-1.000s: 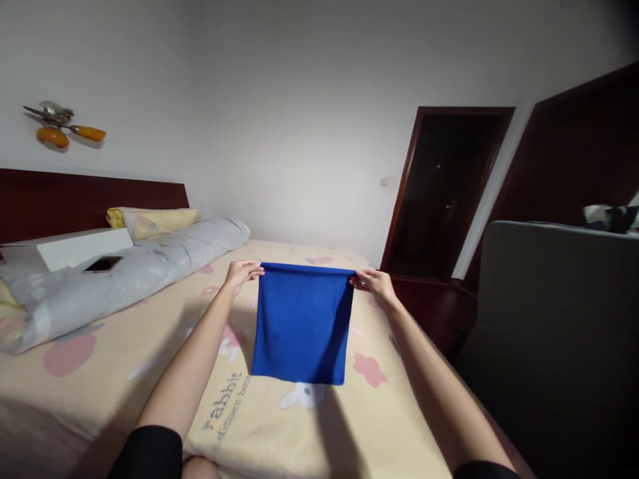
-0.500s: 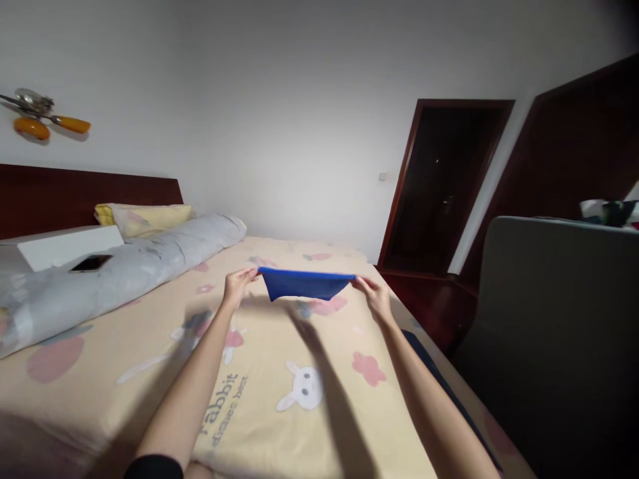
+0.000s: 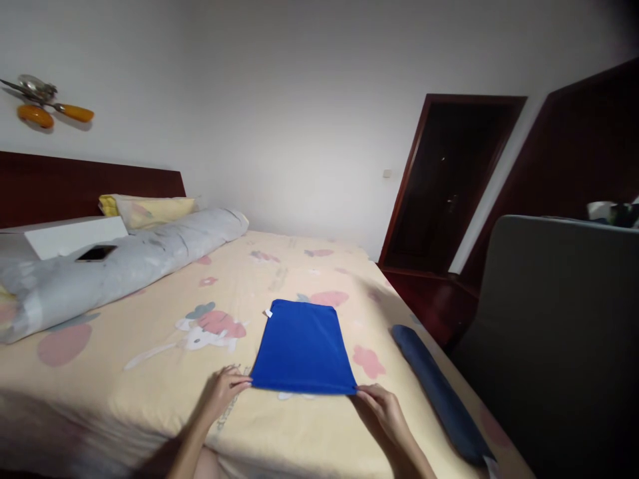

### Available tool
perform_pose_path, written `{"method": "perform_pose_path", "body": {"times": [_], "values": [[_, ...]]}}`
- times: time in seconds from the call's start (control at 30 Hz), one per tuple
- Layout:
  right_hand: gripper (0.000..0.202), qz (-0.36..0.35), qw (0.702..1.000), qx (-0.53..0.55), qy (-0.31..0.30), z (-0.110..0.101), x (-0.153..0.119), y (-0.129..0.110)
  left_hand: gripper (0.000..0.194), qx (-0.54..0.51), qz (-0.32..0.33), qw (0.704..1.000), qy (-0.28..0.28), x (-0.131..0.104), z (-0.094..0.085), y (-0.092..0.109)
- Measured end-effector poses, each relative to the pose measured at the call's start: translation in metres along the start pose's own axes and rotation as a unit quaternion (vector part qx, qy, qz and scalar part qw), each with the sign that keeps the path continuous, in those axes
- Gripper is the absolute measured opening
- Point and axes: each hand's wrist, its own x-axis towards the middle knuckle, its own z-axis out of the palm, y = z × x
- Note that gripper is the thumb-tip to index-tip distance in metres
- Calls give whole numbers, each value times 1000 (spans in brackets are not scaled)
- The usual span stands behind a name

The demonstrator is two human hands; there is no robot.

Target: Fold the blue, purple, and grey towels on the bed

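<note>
A blue cloth (image 3: 304,346) is spread out on the bed (image 3: 164,392), nearly rectangular, with a small white tag at its far left corner. My left hand (image 3: 224,392) pinches the near left corner between thumb and fingers. The near right corner is pinched by my right hand (image 3: 382,406). The near edge runs straight between both hands, and the far edge rests on the patterned sheet.
A dark blue rolled item (image 3: 439,396) lies along the bed's right side. On the left, a long grey bolster (image 3: 174,243) bears a phone (image 3: 96,253), beside a white box (image 3: 74,236) and a yellow pillow (image 3: 154,211). A grey panel (image 3: 559,319) stands right.
Both hands have come down and nearer to me with the cloth, which hung in the air and now lies spread on the bed. The dark rolled item shows more fully.
</note>
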Motion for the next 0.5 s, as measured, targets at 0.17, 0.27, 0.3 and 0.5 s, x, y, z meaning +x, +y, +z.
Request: {"method": "perform_pose_path", "body": {"times": [0.17,0.27,0.3,0.5], "values": [[46,-80,981,-158,-84,-7,-20,11,23,86,47,995,-14,-19,-5,-7],[44,-86,970,-206,-93,-6,-35,18,18,114,48,992,-19,-31,-5,-7],[44,-88,968,-215,-93,-5,-40,23,16,125,46,991,-24,-35,-4,-8],[36,-116,956,-257,-83,-9,-59,45,13,175,30,983,-51,-60,-4,-8]]}}
